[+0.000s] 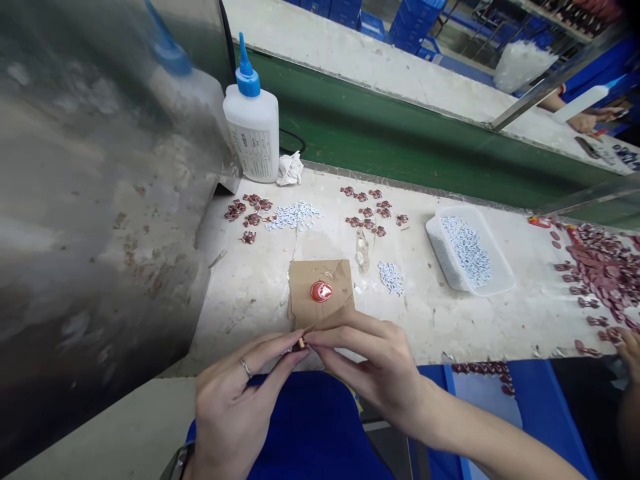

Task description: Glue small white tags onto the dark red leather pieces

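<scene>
My left hand, with a ring on one finger, pinches a small brown piece with a pale orange edge between thumb and fingertips. My right hand meets it there, its thumb and fingers pinched together at the piece's right side. Whatever is between the right fingertips is too small and covered to name. Just beyond the hands is a piece of brown cardboard, carrying a small red-and-white cap-like object. Small brown figures lie at the left, beside a pile of small white-and-blue pieces.
A white glue bottle with a blue nozzle stands by crumpled tissue and the metal panel. More brown figures and white pieces lie mid-table. A plastic tub holds white pieces. A co-worker's hand is far right.
</scene>
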The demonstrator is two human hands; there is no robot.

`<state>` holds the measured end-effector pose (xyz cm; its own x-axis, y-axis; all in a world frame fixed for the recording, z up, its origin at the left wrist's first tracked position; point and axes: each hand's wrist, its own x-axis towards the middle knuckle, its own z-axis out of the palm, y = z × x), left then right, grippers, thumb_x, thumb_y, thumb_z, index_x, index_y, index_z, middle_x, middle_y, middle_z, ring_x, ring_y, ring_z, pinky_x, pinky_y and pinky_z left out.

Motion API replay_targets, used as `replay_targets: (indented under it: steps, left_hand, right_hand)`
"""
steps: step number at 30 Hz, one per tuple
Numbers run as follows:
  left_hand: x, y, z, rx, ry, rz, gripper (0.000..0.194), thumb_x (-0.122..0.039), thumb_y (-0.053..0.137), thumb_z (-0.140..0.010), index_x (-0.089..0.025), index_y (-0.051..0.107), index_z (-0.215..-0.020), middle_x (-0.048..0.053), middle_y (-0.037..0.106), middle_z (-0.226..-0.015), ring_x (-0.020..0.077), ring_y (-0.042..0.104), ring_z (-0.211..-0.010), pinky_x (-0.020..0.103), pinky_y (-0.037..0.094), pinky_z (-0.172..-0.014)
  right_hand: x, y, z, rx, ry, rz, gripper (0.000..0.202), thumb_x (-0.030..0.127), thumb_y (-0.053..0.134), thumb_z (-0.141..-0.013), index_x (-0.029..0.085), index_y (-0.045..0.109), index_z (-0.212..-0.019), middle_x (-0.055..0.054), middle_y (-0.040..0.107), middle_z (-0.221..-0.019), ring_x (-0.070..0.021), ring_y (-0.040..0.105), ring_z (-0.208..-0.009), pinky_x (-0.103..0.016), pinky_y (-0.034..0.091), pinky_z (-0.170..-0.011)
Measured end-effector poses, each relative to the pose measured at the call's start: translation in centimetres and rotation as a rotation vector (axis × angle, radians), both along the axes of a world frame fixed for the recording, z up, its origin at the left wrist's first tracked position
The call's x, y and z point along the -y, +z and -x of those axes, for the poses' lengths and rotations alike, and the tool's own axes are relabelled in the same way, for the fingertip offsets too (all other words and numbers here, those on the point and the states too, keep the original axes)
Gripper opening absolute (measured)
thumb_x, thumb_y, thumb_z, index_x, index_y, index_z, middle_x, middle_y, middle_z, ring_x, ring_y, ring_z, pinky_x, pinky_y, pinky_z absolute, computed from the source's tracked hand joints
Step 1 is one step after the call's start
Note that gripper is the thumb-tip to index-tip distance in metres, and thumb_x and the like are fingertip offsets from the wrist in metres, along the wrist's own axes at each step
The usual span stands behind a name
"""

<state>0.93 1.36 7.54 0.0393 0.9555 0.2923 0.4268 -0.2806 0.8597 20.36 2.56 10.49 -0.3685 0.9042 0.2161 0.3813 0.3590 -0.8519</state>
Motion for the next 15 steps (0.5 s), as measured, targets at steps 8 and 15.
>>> replay_targets:
  steps: [8, 15]
  left_hand:
    - [-0.60, 0.20, -0.45, 0.055, -0.010, -0.005, 0.024, -0.016, 0.079, -0.084, -0.032, 0.076, -0.102, -0.014, 0.079, -0.100, 0.0032, 0.076, -0.083, 0.006, 0.060, -0.088]
    - [-0.53, 0.06, -0.39, 0.120, -0.007, 0.132, 0.031, -0.024, 0.077, -0.087, -0.037, 0.075, -0.115, -0.012, 0.079, -0.102, 0.0084, 0.078, -0.082, 0.012, 0.064, -0.083]
  right_hand:
    - [0.09, 0.28, -0.51, 0.202, 0.046, -0.259, 0.029, 0.007, 0.056, -0.101, 0.019, 0.068, -0.125, -0.009, 0.077, -0.106, -0.0178, 0.077, -0.089, -0.028, 0.067, -0.075]
    - [-0.47, 0.46, -0.13, -0.214, -0.056, 0.266, 0.038, 0.021, 0.074, -0.094, 0.026, 0.067, -0.130, -0.004, 0.078, -0.112, -0.0188, 0.077, -0.102, -0.035, 0.067, -0.093]
